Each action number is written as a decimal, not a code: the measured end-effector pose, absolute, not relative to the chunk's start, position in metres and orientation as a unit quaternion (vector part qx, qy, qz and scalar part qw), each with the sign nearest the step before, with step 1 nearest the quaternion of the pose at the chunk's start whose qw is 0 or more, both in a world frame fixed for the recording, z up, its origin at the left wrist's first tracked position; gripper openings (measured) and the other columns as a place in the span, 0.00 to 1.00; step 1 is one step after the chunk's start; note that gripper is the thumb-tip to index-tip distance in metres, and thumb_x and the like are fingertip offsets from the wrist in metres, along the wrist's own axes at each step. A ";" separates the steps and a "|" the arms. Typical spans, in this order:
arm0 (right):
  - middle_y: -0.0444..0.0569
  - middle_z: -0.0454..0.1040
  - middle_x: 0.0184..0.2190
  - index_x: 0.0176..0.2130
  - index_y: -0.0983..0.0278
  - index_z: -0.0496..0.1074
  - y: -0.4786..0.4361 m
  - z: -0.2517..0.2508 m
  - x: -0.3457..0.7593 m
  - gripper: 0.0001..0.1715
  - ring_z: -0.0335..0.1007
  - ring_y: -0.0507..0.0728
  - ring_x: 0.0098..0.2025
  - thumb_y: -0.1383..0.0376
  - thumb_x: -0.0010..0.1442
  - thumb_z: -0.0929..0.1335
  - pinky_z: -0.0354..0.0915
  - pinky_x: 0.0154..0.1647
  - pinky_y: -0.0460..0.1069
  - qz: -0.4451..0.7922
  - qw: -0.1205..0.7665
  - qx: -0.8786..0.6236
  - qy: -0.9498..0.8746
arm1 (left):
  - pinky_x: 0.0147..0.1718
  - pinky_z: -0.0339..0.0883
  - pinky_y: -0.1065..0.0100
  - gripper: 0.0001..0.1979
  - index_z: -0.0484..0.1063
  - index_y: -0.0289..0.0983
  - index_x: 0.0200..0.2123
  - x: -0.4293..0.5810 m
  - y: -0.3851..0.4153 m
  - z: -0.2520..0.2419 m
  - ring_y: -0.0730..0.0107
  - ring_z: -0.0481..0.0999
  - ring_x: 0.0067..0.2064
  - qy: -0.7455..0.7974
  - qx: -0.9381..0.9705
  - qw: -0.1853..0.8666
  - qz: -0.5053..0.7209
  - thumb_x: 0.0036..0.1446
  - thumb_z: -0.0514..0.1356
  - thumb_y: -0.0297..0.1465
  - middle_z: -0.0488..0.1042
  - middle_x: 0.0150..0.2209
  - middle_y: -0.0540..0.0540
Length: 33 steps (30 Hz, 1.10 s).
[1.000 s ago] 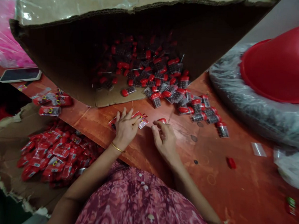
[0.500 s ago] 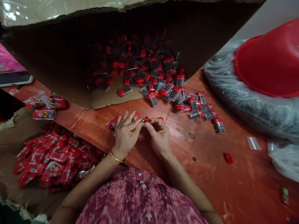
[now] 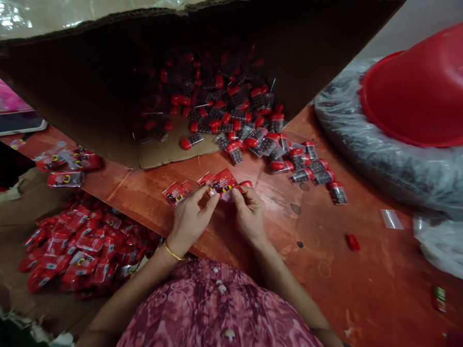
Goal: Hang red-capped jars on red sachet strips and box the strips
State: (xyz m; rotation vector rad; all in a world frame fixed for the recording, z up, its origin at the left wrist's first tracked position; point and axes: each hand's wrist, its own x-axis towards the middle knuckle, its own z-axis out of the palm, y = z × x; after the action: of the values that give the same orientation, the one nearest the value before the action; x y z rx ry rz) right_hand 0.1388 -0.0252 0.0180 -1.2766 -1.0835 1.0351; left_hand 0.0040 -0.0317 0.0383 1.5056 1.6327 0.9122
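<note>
Between my hands is a small red printed card [image 3: 225, 179] with black and yellow figures, its face turned up. My left hand [image 3: 191, 216] is closed, thumb and finger pinching the card's lower left side. My right hand [image 3: 248, 214] pinches its lower right corner. More red printed cards [image 3: 175, 192] lie on the table just beyond my left fingers. A small red piece [image 3: 247, 184] shows past my right fingers, the rest of it hidden.
A large cardboard box [image 3: 154, 159] lies open toward me, with many red-capped clear packs [image 3: 234, 152] spilling out. Red packed items [image 3: 72, 243] fill a torn carton at lower left. A red tub [image 3: 422, 90] rests on a plastic-wrapped bundle [image 3: 371, 165] at right.
The red card has been opened out or turned so its printed face shows. My left fingers have drawn down and back from over it. The right hand has hardly moved.
</note>
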 end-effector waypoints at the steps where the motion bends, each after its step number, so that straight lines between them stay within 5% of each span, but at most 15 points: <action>1: 0.41 0.68 0.22 0.27 0.62 0.69 -0.026 0.018 0.139 0.14 0.61 0.50 0.25 0.54 0.55 0.67 0.61 0.28 0.46 0.441 0.545 -0.542 -0.464 | 0.41 0.67 0.66 0.15 0.77 0.39 0.37 0.005 -0.032 0.038 0.62 0.76 0.39 0.622 0.551 0.427 0.358 0.53 0.59 0.42 0.79 0.36 0.45; 4: 0.39 0.60 0.17 0.21 0.62 0.63 -0.029 0.018 0.137 0.21 0.54 0.49 0.21 0.51 0.57 0.64 0.56 0.23 0.45 0.436 0.529 -0.543 -0.484 | 0.32 0.65 0.71 0.17 0.76 0.35 0.27 0.012 -0.034 0.036 0.69 0.73 0.30 0.558 0.429 0.590 0.397 0.48 0.62 0.45 0.77 0.26 0.48; 10: 0.40 0.60 0.18 0.22 0.62 0.62 -0.038 0.012 0.132 0.22 0.54 0.49 0.21 0.51 0.59 0.62 0.56 0.23 0.45 0.423 0.521 -0.537 -0.512 | 0.28 0.67 0.72 0.21 0.74 0.35 0.28 0.018 -0.036 0.037 0.72 0.73 0.29 0.526 0.205 0.716 0.411 0.35 0.69 0.44 0.75 0.27 0.48; 18: 0.41 0.61 0.18 0.23 0.62 0.62 -0.038 0.007 0.139 0.22 0.57 0.50 0.22 0.53 0.62 0.59 0.57 0.24 0.46 0.413 0.475 -0.537 -0.562 | 0.28 0.66 0.73 0.20 0.70 0.33 0.19 0.017 -0.029 0.038 0.77 0.70 0.25 0.550 0.180 0.685 0.443 0.28 0.71 0.42 0.72 0.21 0.52; 23: 0.52 0.73 0.33 0.34 0.63 0.70 -0.034 0.003 0.180 0.21 0.67 0.58 0.35 0.50 0.61 0.60 0.62 0.39 0.53 0.166 0.362 -0.602 -0.692 | 0.26 0.65 0.75 0.19 0.70 0.34 0.19 0.011 -0.022 0.042 0.78 0.70 0.24 0.562 0.174 0.658 0.471 0.28 0.72 0.40 0.72 0.20 0.53; 28: 0.65 0.70 0.47 0.50 0.70 0.66 -0.033 -0.014 0.206 0.36 0.64 0.67 0.46 0.45 0.55 0.64 0.59 0.44 0.59 0.013 0.225 -0.660 -0.717 | 0.25 0.64 0.75 0.19 0.71 0.34 0.21 0.009 -0.019 0.043 0.78 0.71 0.24 0.561 0.171 0.659 0.472 0.29 0.71 0.41 0.73 0.21 0.52; 33: 0.64 0.72 0.44 0.45 0.69 0.69 -0.032 -0.016 0.200 0.23 0.64 0.66 0.43 0.54 0.60 0.62 0.59 0.43 0.59 0.021 0.215 -0.689 -0.692 | 0.26 0.64 0.75 0.21 0.71 0.34 0.21 0.012 -0.020 0.043 0.78 0.71 0.25 0.556 0.175 0.663 0.470 0.28 0.72 0.42 0.74 0.21 0.52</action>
State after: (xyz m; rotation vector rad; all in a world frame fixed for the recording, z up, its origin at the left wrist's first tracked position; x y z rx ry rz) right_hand 0.1996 -0.0322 -0.0159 -1.9101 -1.9194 0.0587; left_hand 0.0116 -0.0199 0.0430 0.3956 1.2567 1.0618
